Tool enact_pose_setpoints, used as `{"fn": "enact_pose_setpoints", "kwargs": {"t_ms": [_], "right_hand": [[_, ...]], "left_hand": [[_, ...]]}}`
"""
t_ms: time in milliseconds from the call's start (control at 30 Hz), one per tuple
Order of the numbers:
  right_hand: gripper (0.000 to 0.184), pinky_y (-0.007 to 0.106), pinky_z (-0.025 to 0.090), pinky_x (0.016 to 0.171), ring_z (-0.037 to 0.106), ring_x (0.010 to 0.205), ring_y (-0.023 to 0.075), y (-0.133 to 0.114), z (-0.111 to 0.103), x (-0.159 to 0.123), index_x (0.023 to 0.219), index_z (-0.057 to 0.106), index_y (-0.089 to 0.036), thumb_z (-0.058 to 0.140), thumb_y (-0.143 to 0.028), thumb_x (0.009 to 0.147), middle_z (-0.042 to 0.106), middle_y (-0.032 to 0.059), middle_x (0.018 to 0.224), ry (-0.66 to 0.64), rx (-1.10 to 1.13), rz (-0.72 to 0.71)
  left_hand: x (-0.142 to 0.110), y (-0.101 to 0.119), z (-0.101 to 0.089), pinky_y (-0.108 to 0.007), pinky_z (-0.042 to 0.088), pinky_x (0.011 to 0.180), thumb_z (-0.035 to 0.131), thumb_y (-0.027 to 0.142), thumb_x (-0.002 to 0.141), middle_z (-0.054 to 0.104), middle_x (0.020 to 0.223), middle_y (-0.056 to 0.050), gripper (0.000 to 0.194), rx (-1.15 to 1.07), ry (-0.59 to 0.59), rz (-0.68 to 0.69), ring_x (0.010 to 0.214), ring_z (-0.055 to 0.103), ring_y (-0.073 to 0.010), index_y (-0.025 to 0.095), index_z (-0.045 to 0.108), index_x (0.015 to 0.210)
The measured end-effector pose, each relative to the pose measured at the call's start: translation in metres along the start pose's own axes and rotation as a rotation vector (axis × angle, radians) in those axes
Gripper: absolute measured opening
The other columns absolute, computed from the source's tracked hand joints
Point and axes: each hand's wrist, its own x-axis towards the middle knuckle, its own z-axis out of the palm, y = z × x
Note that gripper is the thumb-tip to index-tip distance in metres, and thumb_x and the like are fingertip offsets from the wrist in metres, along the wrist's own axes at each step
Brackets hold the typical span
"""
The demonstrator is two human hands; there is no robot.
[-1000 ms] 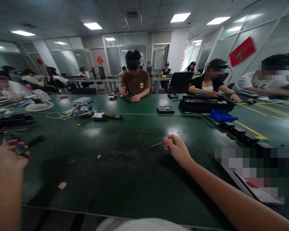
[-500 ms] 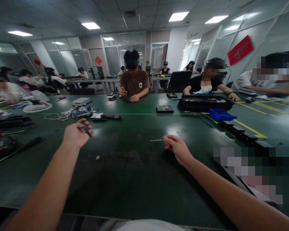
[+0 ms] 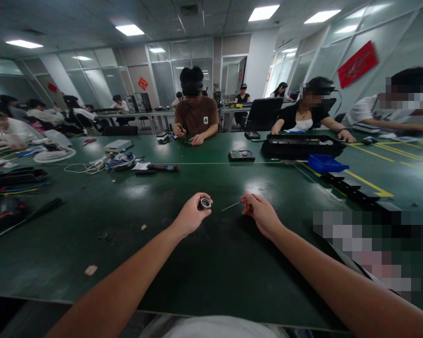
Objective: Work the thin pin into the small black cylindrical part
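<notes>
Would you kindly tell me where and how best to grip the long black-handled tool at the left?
I would take the thick black handle, coming from above and the right. That end points away from the dark clutter, while the thin shaft runs along the clutter's near side and looks harder to pinch.

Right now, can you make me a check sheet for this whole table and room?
Surface: green tabletop, marked, with small scraps
Job's things: round dark part with a pale ring; thin-shafted tool
Clutter: hard drive, blue tray
Left fingers: gripping the round dark part
Right fingers: holding the thin-shafted tool
Cables: white cable looped beside a bluish bundle
Surroundings: person in brown shirt opposite; more people nearby
</notes>
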Motion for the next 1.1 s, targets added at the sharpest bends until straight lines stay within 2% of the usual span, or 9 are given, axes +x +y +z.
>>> {"fn": "enact_pose_setpoints", "kwargs": {"t_ms": [133,333,567,800,1100], "right_hand": [[0.041,0.029,0.048,0.054,0.049,0.058,0.0133,-0.001,-0.001,0.0,0.078,0.067,-0.018,0.073,-0.058,0.073,0.055,0.0006,0.068,-0.01,0.01,0.021],[0.039,0.029,0.047,0.053,0.05,0.057,0.0135,-0.003,-0.003,-0.001,0.078,0.068,-0.018,0.075,-0.056,0.071,0.055,-0.0003,0.065,-0.024,0.044,0.032],[0.035,0.028,0.05,0.057,0.056,0.062,0.014,-0.008,-0.004,-0.005,0.082,0.072,-0.018,0.079,-0.049,0.07,0.062,0.0017,0.069,-0.061,0.1,0.061],[0.039,0.038,0.054,0.079,0.066,0.076,0.0193,-0.019,-0.003,-0.012,0.099,0.071,-0.02,0.073,-0.052,0.077,0.073,0.0076,0.09,-0.206,0.112,0.003],[0.039,0.037,0.054,0.08,0.068,0.078,0.0172,-0.017,0.002,-0.02,0.104,0.072,-0.02,0.072,-0.052,0.081,0.076,0.0068,0.094,-0.295,0.05,-0.057]], "left_hand": [[-0.001,-0.011,-0.004,-0.039,0.046,0.102,0.073,0.013,0.076,0.068,0.115,-0.007,0.038,-0.019,-0.037,0.078,0.106,0.063,-0.0208,0.02,0.066,0.112],[0.008,-0.025,-0.005,-0.042,0.044,0.109,0.072,0.015,0.08,0.068,0.122,-0.007,0.048,0.112,0.019,0.119,0.113,0.064,-0.0221,0.025,0.065,0.127],[0.01,-0.023,-0.006,-0.04,0.046,0.107,0.072,0.016,0.081,0.068,0.121,-0.007,0.041,0.175,0.045,0.14,0.111,0.065,-0.0216,0.023,0.067,0.121],[0.009,-0.023,-0.007,-0.042,0.043,0.11,0.072,0.018,0.081,0.068,0.125,-0.005,0.042,0.254,0.062,0.151,0.116,0.062,-0.0226,0.025,0.067,0.123],[0.005,-0.015,-0.006,-0.042,0.042,0.11,0.072,0.019,0.081,0.068,0.124,-0.004,0.043,0.319,0.045,0.154,0.117,0.062,-0.0234,0.026,0.068,0.123]]}}
